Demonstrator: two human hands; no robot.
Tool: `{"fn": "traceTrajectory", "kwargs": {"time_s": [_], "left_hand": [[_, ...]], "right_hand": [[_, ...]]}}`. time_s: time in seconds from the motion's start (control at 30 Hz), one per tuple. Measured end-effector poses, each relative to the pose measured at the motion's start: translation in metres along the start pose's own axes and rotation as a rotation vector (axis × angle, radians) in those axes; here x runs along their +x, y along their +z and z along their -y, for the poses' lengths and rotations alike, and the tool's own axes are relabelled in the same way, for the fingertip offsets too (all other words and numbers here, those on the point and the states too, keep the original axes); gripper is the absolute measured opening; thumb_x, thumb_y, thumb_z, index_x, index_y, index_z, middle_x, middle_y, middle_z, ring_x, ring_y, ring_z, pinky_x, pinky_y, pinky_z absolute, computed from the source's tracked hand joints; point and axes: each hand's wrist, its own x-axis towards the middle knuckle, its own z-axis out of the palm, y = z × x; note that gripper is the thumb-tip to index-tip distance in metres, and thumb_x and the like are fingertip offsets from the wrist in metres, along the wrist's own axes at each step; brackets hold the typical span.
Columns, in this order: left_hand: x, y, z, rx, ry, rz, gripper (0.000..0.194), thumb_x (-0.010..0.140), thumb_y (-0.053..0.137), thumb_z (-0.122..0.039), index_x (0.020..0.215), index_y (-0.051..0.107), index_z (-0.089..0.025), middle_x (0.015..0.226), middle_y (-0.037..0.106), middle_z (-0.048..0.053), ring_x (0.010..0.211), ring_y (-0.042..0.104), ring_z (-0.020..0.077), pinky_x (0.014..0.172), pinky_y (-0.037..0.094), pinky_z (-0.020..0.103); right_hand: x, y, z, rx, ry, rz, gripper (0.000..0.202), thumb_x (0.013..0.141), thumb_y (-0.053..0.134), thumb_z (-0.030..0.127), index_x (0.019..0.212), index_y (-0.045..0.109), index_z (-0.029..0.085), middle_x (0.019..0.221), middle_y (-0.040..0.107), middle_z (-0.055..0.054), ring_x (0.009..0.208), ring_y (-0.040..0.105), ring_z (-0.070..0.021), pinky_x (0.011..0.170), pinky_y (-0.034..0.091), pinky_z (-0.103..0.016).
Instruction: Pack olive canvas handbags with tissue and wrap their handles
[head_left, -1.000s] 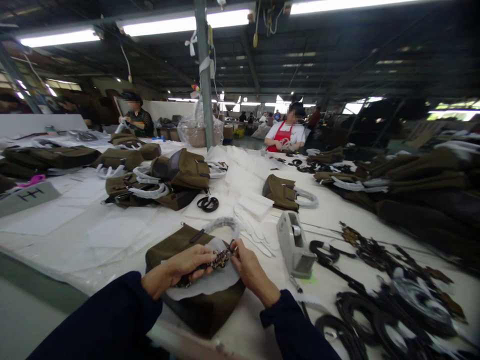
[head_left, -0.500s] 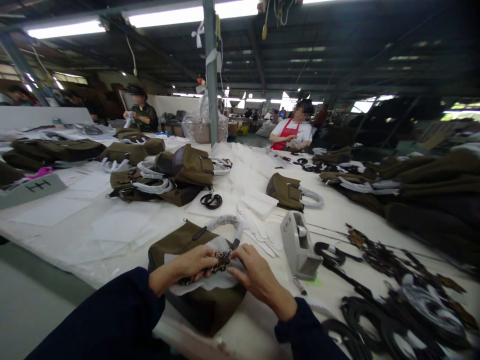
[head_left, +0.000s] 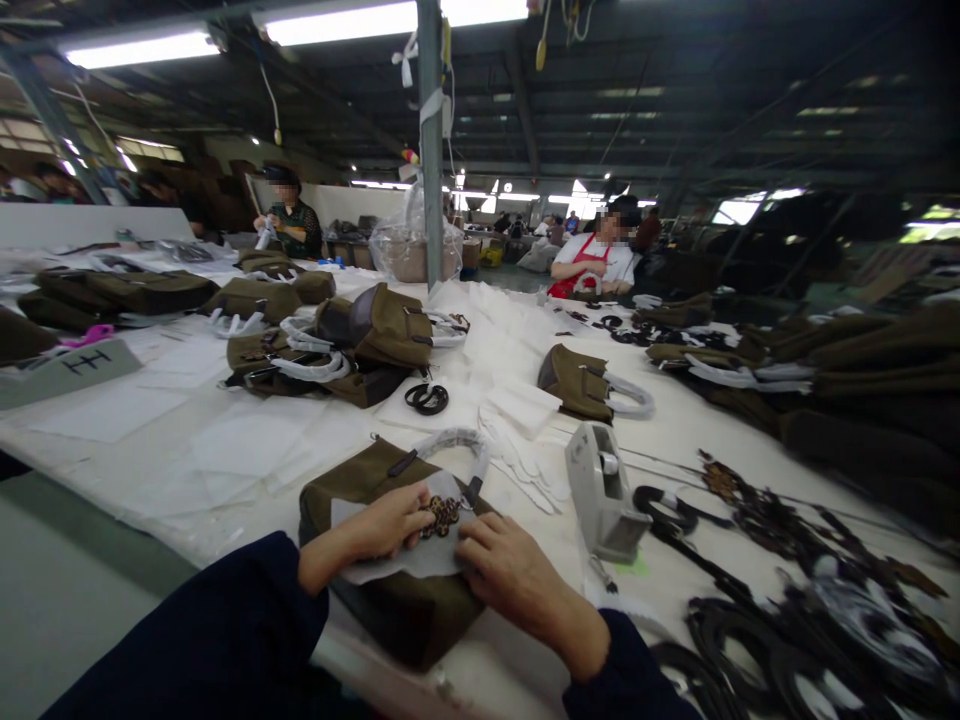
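Observation:
An olive handbag point(head_left: 352, 468) with dark trim lies in front of me, its handle point(head_left: 457, 440) wrapped in clear film. Across its front rests a sheet of white tissue paper point(head_left: 401, 566). On that paper sits a leopard-patterned flower charm point(head_left: 442, 516). From the left, my left hand point(head_left: 390, 522) has its fingers closed at the charm's edge. My right hand point(head_left: 514, 568) is curled at the paper's right side, just right of the charm. Its fingertips are bunched against the paper and partly hidden.
A grey tape dispenser point(head_left: 604, 490) stands right of the bag. Dark straps point(head_left: 720, 570) and more charms point(head_left: 720, 475) cover the right side. Other olive bags point(head_left: 390, 330) lie further back, with loose paper sheets point(head_left: 240, 440) at left. Co-workers point(head_left: 596, 260) are across the table.
My right hand has moved down from beside the handle's base to the paper's right side, with its fingers more curled. More of the flower charm shows. My left hand has barely moved.

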Motion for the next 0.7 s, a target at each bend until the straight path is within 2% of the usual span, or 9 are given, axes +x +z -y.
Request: {"fn": "traceTrajectory", "kwargs": {"time_s": [0.13, 0.23, 0.3, 0.4, 0.47, 0.63, 0.7], "left_hand": [[0.003, -0.002, 0.002, 0.030, -0.011, 0.023, 0.016, 0.085, 0.044, -0.038, 0.086, 0.040, -0.022, 0.058, 0.053, -0.006, 0.037, 0.037, 0.0099, 0.034, 0.023, 0.022], [0.005, -0.003, 0.004, 0.043, -0.019, 0.072, 0.016, 0.086, 0.043, -0.038, 0.087, 0.041, -0.022, 0.058, 0.052, -0.007, 0.038, 0.037, 0.0106, 0.036, 0.025, 0.023], [0.004, -0.004, 0.005, 0.114, 0.028, 0.054, 0.013, 0.086, 0.043, -0.035, 0.085, 0.043, -0.022, 0.063, 0.053, -0.004, 0.045, 0.044, 0.0123, 0.043, 0.032, 0.024], [0.001, -0.003, 0.006, 0.296, 0.176, -0.073, 0.014, 0.087, 0.043, -0.029, 0.080, 0.050, -0.020, 0.079, 0.062, 0.003, 0.070, 0.058, 0.0181, 0.064, 0.042, 0.028], [-0.003, -0.001, 0.006, 0.370, 0.196, -0.128, 0.020, 0.090, 0.040, -0.029, 0.081, 0.055, -0.018, 0.087, 0.065, 0.006, 0.081, 0.061, 0.0214, 0.073, 0.042, 0.030], [-0.017, -0.008, 0.000, 0.374, 0.140, -0.133, 0.030, 0.095, 0.037, -0.033, 0.098, 0.063, -0.020, 0.097, 0.069, 0.007, 0.091, 0.065, 0.0233, 0.079, 0.044, 0.031], [-0.026, -0.019, -0.003, 0.402, 0.116, -0.117, 0.036, 0.097, 0.035, -0.038, 0.091, 0.066, -0.020, 0.091, 0.070, 0.005, 0.086, 0.065, 0.0225, 0.076, 0.043, 0.030]], "right_hand": [[0.004, 0.007, -0.005, -0.112, 0.034, -0.098, 0.006, 0.093, 0.056, 0.016, 0.089, 0.059, 0.020, 0.091, 0.064, -0.003, 0.087, 0.052, -0.0207, 0.075, 0.042, -0.034], [0.019, 0.010, -0.008, -0.105, 0.104, -0.181, 0.007, 0.095, 0.053, 0.015, 0.095, 0.059, 0.018, 0.096, 0.064, -0.005, 0.091, 0.052, -0.0210, 0.079, 0.042, -0.034], [0.031, 0.012, -0.011, -0.100, 0.100, -0.187, 0.007, 0.095, 0.052, 0.014, 0.097, 0.059, 0.017, 0.100, 0.063, -0.006, 0.094, 0.051, -0.0216, 0.082, 0.043, -0.034], [0.050, 0.016, -0.016, -0.088, 0.082, -0.122, 0.010, 0.096, 0.050, 0.012, 0.093, 0.058, 0.016, 0.093, 0.062, -0.006, 0.088, 0.050, -0.0214, 0.079, 0.043, -0.033], [0.058, 0.016, -0.020, -0.054, 0.083, -0.051, 0.013, 0.097, 0.047, 0.011, 0.091, 0.058, 0.015, 0.090, 0.061, -0.006, 0.084, 0.050, -0.0206, 0.078, 0.043, -0.033], [0.073, 0.003, -0.026, 0.061, 0.099, 0.128, 0.012, 0.096, 0.050, 0.012, 0.090, 0.060, 0.015, 0.088, 0.064, -0.006, 0.083, 0.050, -0.0187, 0.075, 0.040, -0.029], [0.078, -0.001, -0.027, 0.078, 0.093, 0.157, 0.011, 0.093, 0.053, 0.012, 0.087, 0.061, 0.016, 0.084, 0.064, -0.005, 0.080, 0.050, -0.0181, 0.072, 0.039, -0.028]]}}
